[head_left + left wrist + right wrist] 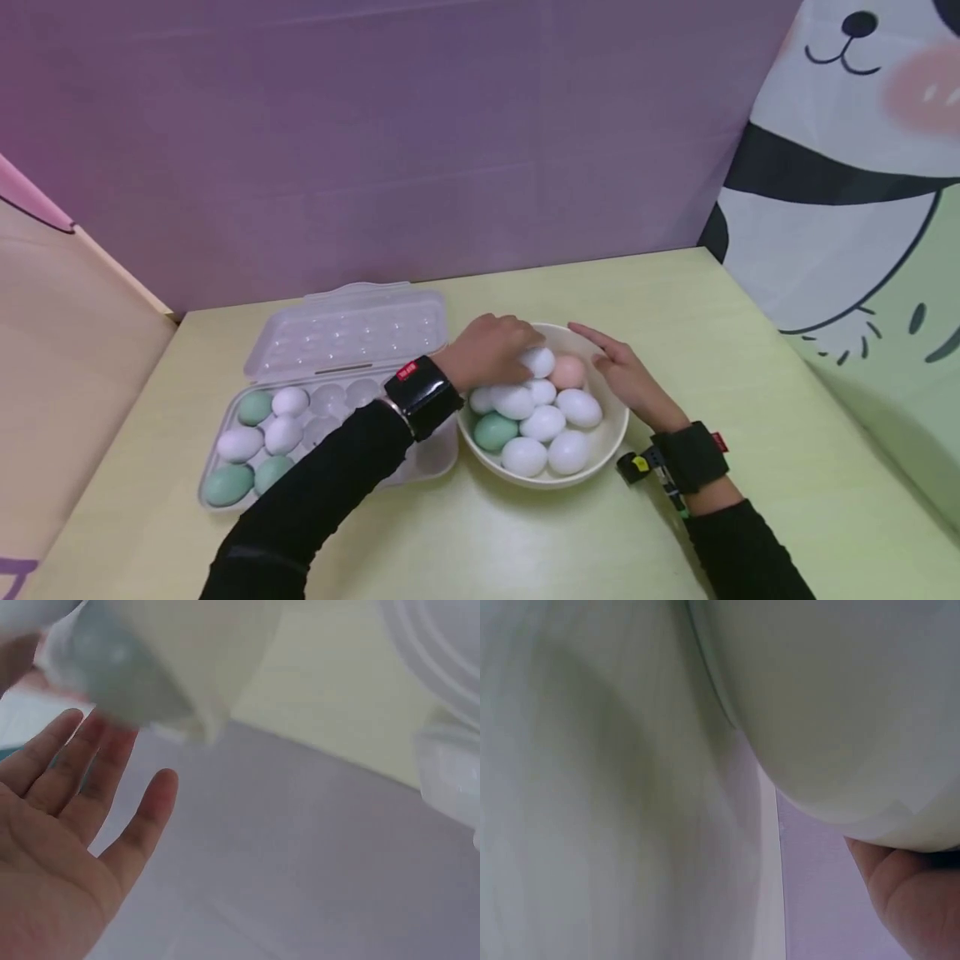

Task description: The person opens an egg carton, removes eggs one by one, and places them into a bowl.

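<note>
A cream bowl (615, 429) holds several white eggs (568, 452), a green egg (496, 431) and a pinkish egg (567, 372). My left hand (491, 350) reaches over its far left rim, fingers beside a white egg (537, 362). In the left wrist view, the fingers of that hand (67, 825) are extended and spread beside a blurred green egg (127, 667); no egg is visibly gripped. My right hand (633, 379) holds the bowl's right rim, thumb over the edge and index finger stretched along the outside. Its fingers are partly hidden behind the bowl in the right wrist view.
Left of the bowl lies an egg carton (442, 458) with its clear lid (345, 333) folded back. White and green eggs fill its left cups; some right cups are empty, others hidden by my left sleeve (330, 492). A purple backdrop (375, 150) borders the table's back edge.
</note>
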{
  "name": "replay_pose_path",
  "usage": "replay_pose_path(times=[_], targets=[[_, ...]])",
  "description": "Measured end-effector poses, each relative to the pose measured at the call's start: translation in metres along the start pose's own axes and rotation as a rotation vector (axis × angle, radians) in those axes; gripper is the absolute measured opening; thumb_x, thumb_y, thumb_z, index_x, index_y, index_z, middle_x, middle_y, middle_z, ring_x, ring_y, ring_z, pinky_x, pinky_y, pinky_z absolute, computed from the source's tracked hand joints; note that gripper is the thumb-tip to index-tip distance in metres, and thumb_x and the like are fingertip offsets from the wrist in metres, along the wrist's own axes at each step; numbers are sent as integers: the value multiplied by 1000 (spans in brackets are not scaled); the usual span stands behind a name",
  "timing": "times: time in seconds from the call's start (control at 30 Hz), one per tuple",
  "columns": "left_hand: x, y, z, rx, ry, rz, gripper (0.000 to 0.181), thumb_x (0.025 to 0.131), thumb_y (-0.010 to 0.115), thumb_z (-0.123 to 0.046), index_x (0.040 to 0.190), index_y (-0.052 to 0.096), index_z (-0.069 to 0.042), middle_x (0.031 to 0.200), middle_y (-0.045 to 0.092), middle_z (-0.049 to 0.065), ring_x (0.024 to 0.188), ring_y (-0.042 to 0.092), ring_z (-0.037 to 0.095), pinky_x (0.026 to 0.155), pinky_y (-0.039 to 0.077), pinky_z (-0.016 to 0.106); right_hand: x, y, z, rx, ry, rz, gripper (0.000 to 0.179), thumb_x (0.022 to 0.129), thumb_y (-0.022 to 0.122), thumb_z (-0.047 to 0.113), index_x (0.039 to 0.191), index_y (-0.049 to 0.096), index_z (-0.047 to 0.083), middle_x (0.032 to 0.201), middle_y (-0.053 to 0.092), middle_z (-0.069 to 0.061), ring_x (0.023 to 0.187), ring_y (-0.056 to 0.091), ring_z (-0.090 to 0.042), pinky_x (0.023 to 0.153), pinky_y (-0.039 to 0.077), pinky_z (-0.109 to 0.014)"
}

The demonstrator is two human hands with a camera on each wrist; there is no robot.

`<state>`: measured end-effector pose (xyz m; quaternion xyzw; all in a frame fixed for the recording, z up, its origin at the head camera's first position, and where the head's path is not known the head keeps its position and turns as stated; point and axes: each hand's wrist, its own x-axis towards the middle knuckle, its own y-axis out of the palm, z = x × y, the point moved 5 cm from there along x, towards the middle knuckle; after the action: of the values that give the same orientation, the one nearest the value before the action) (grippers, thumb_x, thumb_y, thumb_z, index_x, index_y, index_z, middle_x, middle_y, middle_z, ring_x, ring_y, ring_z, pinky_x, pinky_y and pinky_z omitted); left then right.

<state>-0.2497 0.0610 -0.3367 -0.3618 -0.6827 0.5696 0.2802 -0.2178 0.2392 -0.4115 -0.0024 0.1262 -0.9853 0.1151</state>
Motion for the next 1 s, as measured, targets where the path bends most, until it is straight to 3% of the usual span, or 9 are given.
replay_pose_path(times=[0.13, 0.27, 0.33, 0.5, 0.63, 0.77, 0.9, 1.0], targets=[[-35, -17, 8, 16, -44, -66, 40, 90, 65, -29, 126, 62, -11, 118, 63, 4, 110, 56, 20, 88, 43, 41, 1, 3, 0, -5, 2, 9, 51, 98, 29, 0, 148, 33, 8, 152, 29, -15, 138, 25, -30, 106, 26, -51], [-89, -34, 31, 63, -72, -194, 34, 89, 66, -24, 118, 66, -7, 113, 65, 7, 106, 59, 24, 87, 46, 44, 2, 4, -1, -28, -4, 6, 51, 98, 30, -1, 148, 34, 7, 152, 29, -15, 139, 24, -29, 107, 25, -51], [-117, -37, 47, 84, -115, -229, 33, 87, 69, -21, 115, 67, -6, 110, 66, 9, 103, 61, 26, 85, 47, 45, 2, 3, -1, -31, -9, 6, 51, 98, 30, -1, 148, 34, 7, 152, 29, -15, 138, 25, -30, 106, 26, -51], [-182, -31, 86, 84, -283, -186, 32, 84, 72, -16, 112, 68, -4, 107, 67, 12, 98, 62, 30, 82, 48, 48, -1, -1, -2, -38, -14, 5, 52, 97, 30, -3, 148, 33, 6, 152, 29, -16, 137, 27, -30, 106, 27, -51], [-222, -22, 107, 78, -359, -176, 31, 81, 73, -12, 109, 69, 0, 104, 67, 14, 95, 62, 32, 78, 50, 48, -3, -3, -1, -48, -8, 10, 52, 98, 30, -1, 149, 32, 8, 152, 28, -14, 137, 27, -29, 106, 28, -47], [-242, -13, 122, 65, -411, -167, 31, 79, 74, -9, 107, 68, 3, 105, 66, 18, 96, 62, 35, 77, 51, 49, -5, -5, -2, -52, -1, 9, 52, 98, 31, 0, 149, 32, 10, 152, 29, -13, 136, 29, -28, 102, 34, -33], [-247, -5, 135, 38, -481, -148, 33, 80, 74, -11, 107, 67, 5, 104, 66, 21, 93, 62, 36, 77, 50, 52, -4, -4, -3, -37, -6, 17, 51, 99, 30, 1, 149, 31, 9, 151, 30, -14, 136, 29, -29, 94, 37, -19], [-247, 0, 143, 20, -547, -138, 34, 80, 74, -16, 106, 67, 6, 99, 67, 21, 86, 63, 34, 75, 49, 53, -3, 0, -2, -28, -16, 31, 50, 99, 30, 2, 149, 29, 7, 152, 29, -14, 136, 29, -30, 94, 37, -18]])
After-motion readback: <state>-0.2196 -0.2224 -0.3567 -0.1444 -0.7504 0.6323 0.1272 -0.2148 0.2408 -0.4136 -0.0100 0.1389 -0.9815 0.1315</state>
